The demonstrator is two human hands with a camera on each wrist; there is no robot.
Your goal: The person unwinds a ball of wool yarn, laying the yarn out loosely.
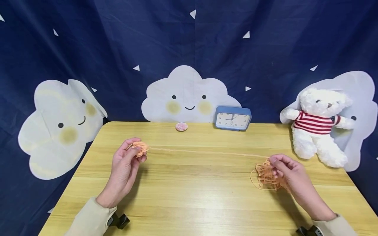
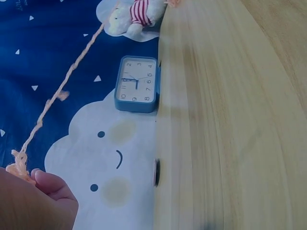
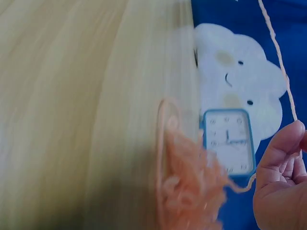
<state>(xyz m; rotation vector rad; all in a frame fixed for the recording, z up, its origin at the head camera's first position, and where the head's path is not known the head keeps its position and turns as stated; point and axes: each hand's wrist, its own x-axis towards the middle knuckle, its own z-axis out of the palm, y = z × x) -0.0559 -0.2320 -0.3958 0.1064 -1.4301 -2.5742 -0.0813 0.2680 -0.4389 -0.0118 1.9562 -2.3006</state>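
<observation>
Between thumb and fingers, my left hand [image 1: 125, 164] grips a small wound bundle of peach yarn [image 1: 142, 148] above the left part of the table. A single yarn strand [image 1: 203, 151] runs taut from it across to my right hand [image 1: 290, 173], which pinches the strand between thumb and forefinger. Below those right fingers dangles a loose, crinkled tangle of the same yarn [image 1: 265, 173], with one loop out to its left. In the right wrist view the tangle [image 3: 192, 187] is blurred. The left wrist view shows the strand [image 2: 64, 81] rising from the bundle, with a small knotty tuft partway.
Along the back of the wooden table [image 1: 189, 196] stand a blue alarm clock [image 1: 233, 118] and a small round pink item [image 1: 181, 127]. A white teddy bear [image 1: 319, 126] in a striped shirt sits at the back right. Behind hangs a dark blue curtain [image 1: 165, 36] with clouds.
</observation>
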